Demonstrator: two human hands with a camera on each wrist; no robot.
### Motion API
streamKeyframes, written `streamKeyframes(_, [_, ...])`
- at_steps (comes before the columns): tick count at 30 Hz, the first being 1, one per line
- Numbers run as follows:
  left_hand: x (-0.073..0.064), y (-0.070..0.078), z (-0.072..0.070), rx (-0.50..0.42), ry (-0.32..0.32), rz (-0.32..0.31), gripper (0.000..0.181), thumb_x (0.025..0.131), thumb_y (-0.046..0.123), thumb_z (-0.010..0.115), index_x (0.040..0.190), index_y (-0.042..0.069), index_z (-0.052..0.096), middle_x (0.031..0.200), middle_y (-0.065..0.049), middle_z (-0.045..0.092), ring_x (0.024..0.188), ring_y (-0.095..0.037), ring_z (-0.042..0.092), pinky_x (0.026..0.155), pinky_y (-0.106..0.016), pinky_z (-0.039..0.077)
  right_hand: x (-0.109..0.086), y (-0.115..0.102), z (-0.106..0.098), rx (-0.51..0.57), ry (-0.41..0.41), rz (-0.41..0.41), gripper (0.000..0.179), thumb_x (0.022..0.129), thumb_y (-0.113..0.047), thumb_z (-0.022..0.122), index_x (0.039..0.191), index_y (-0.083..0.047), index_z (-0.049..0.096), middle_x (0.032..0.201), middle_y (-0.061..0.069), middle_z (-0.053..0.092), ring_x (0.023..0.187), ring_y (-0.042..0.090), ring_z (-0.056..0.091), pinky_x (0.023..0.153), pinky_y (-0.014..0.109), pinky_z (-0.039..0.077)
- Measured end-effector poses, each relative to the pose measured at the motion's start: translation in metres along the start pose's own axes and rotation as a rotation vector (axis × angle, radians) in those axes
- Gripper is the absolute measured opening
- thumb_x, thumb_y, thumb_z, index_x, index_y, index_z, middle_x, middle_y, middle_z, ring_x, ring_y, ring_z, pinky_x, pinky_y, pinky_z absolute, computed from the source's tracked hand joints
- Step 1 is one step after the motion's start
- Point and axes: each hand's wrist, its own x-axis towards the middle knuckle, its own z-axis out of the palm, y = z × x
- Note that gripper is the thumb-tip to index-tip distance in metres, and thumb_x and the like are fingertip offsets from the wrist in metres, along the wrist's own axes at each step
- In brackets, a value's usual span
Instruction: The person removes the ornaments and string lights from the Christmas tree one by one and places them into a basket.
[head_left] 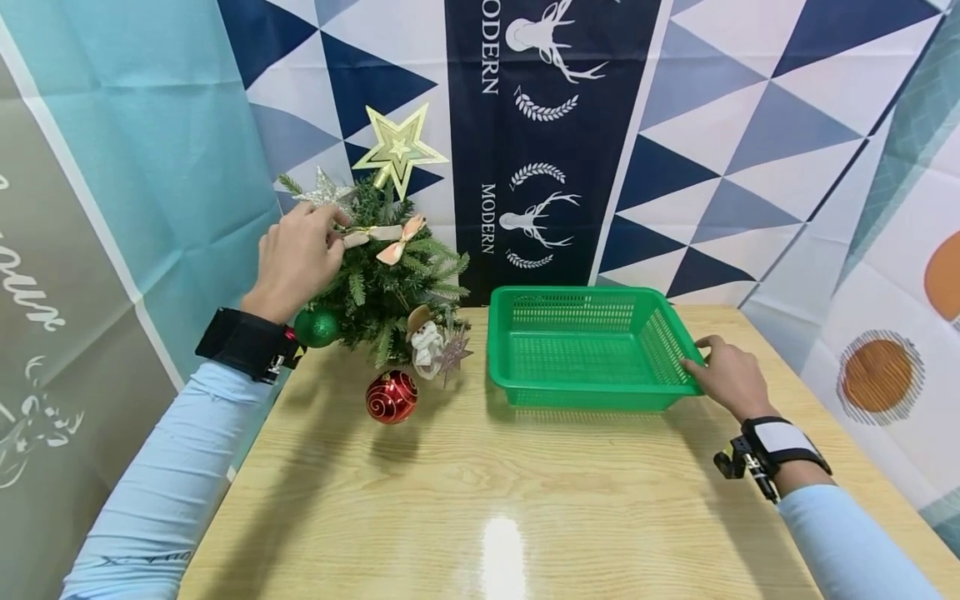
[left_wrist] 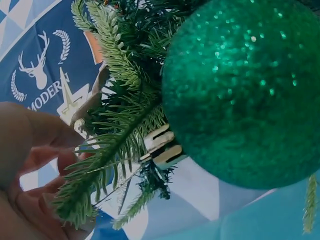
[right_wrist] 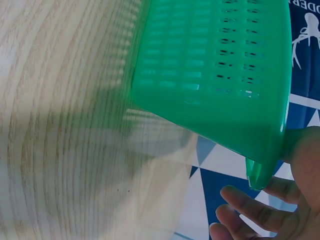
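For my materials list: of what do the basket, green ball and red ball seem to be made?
Basket: likely glossy plastic, by its moulded slots.
Green ball: probably plastic under glitter; it sparkles.
Red ball: glossy, bright highlights; plastic or glass, unclear.

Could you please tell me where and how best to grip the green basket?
Probably pinch its right rim, coming from the right: it juts outward beyond the sloping end wall, while the tree stands close on the left side.

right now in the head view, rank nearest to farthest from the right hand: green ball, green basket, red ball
1. Green basket: right rim at the right hand.
2. Red ball: front of the tree.
3. Green ball: tree's left side.
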Motion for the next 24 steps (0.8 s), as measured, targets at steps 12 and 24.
streamKeyframes(12, [0.002, 0.012, 0.009, 0.022, -0.023, 0.116, 0.021, 0.102, 0.021, 0.061, 0.105, 0.005, 0.074, 0.101, -0.015, 0.065, 0.074, -0.035, 0.060, 0.061, -0.052, 0.050, -0.005, 0.004, 0.005, 0.018, 0.050, -0.023, 0.056, 0.101, -0.028, 0.067, 0.130, 0.018, 0.052, 0.092, 0.033, 0.066, 0.075, 0.044, 0.065, 0.058, 0.050, 0.049])
streamKeyframes(24, [0.000, 0.017, 0.013, 0.115, -0.211, 0.123, 0.033, 0.092, 0.039, 0.079, 0.073, 0.013, 0.069, 0.065, -0.003, 0.051, 0.053, -0.021, 0.044, 0.047, -0.034, 0.027, -0.005, 0.005, 0.006, 0.030, 0.066, -0.014, 0.055, 0.101, -0.028, 0.067, 0.130, 0.017, 0.053, 0.093, 0.033, 0.067, 0.075, 0.043, 0.065, 0.055, 0.046, 0.048])
